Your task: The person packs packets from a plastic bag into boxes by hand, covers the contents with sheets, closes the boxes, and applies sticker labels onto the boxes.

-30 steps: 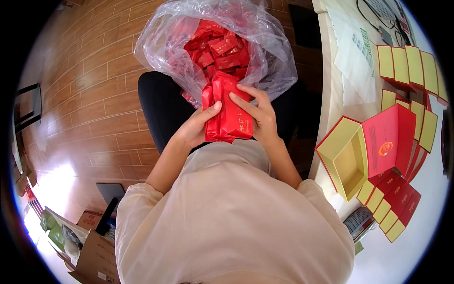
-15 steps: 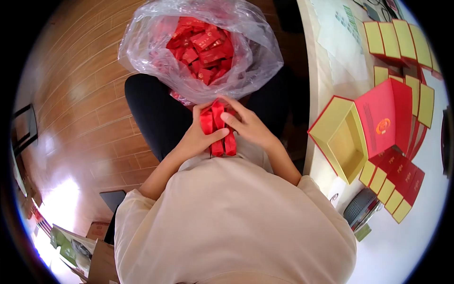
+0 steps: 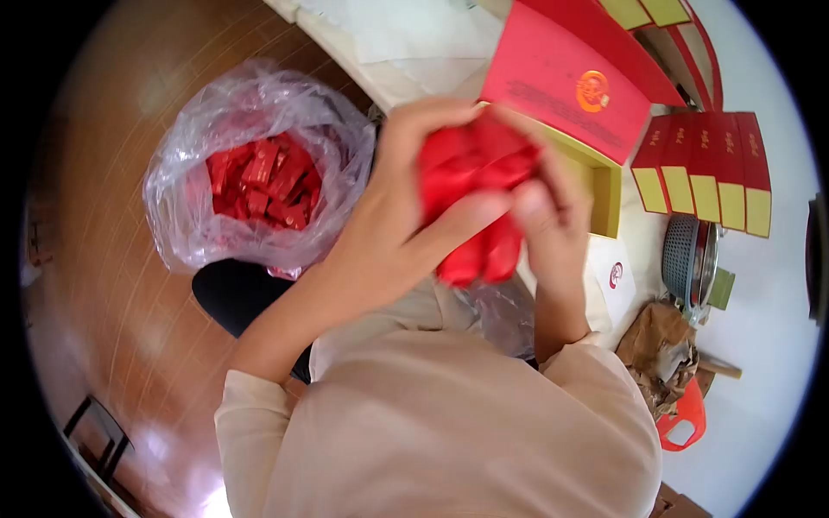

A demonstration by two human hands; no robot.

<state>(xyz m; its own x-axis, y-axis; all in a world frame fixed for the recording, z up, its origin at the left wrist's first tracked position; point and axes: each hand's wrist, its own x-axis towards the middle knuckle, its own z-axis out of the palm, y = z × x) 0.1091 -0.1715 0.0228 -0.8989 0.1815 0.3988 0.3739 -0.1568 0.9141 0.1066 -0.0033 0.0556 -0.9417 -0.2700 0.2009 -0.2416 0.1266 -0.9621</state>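
Observation:
A bundle of small shiny red packets [image 3: 462,168] is clasped between my two hands, raised in front of my chest and slightly blurred. My left hand [image 3: 401,194] wraps the bundle's left side, with its thumb lying across the front. On the right side my right hand [image 3: 553,220] is closed round the same packets, thumb against them. Just behind the hands stands an open gift box [image 3: 607,194] with a gold inside; my right hand partly covers it. Its red lid [image 3: 553,95], bearing a gold emblem, is folded back.
A clear plastic bag [image 3: 173,186] full of similar red packets [image 3: 263,177] stands at the left, above the wooden floor. Several closed red-and-gold boxes [image 3: 704,164] are lined up on the table at right. Nearby are a grey basket [image 3: 680,250] and crumpled brown paper [image 3: 652,350].
Both hands have lifted the red packets up and rightward from the lap to beside the open box. The view has turned toward the table, so the bag now appears further left.

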